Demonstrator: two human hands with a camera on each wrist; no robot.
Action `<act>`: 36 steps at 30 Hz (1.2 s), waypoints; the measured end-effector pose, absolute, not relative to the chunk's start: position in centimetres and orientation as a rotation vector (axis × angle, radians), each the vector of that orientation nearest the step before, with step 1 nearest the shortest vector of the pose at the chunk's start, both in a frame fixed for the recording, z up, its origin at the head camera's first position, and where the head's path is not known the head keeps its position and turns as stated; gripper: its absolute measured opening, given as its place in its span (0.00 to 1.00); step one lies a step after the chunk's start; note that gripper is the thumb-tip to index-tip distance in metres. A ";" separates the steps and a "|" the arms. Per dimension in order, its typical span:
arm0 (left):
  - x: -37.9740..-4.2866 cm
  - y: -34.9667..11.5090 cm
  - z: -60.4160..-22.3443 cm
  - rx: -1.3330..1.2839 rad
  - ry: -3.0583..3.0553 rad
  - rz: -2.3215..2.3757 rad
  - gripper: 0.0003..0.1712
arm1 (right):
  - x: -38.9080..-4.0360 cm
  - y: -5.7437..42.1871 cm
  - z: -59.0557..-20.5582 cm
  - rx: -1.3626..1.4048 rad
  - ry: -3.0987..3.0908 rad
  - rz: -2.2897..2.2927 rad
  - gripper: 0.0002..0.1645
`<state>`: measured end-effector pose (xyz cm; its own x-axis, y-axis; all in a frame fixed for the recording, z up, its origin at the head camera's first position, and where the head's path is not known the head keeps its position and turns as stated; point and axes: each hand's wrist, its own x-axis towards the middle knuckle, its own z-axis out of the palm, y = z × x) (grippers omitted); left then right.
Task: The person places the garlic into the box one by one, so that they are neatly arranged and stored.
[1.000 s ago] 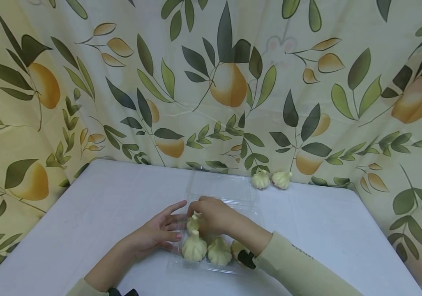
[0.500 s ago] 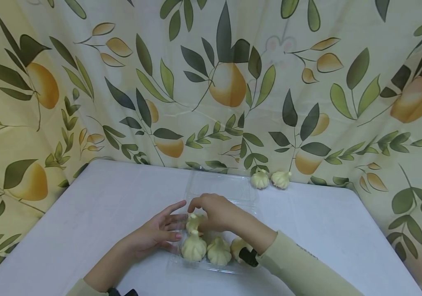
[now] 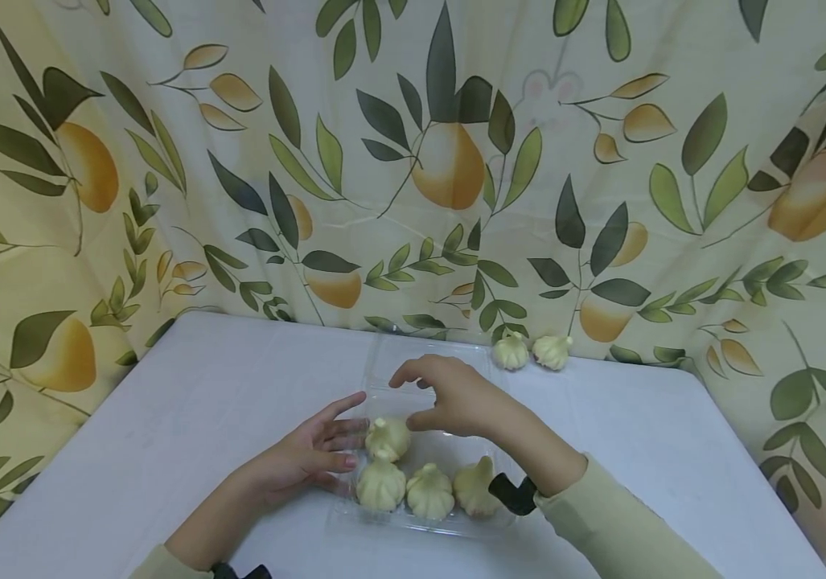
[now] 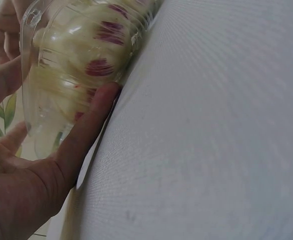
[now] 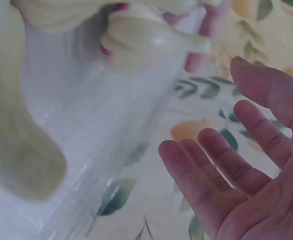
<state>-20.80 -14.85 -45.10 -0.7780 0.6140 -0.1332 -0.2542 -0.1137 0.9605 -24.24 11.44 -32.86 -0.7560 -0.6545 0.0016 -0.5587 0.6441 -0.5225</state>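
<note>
A clear plastic clamshell box [image 3: 456, 526] lies with its lid [image 3: 384, 359] folded back. Inside are several pale garlic bulbs: three along the near side, including the near-left bulb [image 3: 381, 486], middle bulb [image 3: 430, 492] and right bulb [image 3: 475, 487], and one farther back on the left, the back-left bulb [image 3: 388, 439]. My left hand [image 3: 304, 454] rests its spread fingers against the box's left wall; the left wrist view shows purple-streaked bulbs [image 4: 104, 40] through the plastic. My right hand [image 3: 459, 398] hovers over the box with loosely bent fingers, holding nothing. In the right wrist view its fingers [image 5: 211, 175] are apart from the bulbs.
Two more garlic bulbs, a left one [image 3: 510, 351] and a right one [image 3: 551, 351], sit at the table's back edge, right of the lid. A white cloth covers the table [image 3: 239, 378]. A fruit-patterned curtain [image 3: 355, 161] hangs close behind.
My right hand has let go of the back-left garlic bulb and moved up and to the right, its fingers opening. The bulb stays in the box. My left hand has not moved.
</note>
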 end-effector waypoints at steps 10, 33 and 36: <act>-20.7 -14.8 -44.8 0.401 1.585 1.950 0.51 | -24.9 15.7 -32.2 -0.833 2.638 -1.158 0.29; -20.8 -14.7 -44.9 0.406 1.595 1.944 0.52 | -27.7 26.8 -36.3 -0.366 2.487 -2.143 0.30; -20.7 -14.7 -44.9 0.403 1.591 1.942 0.52 | -28.2 27.2 -37.3 -0.144 2.499 -2.219 0.31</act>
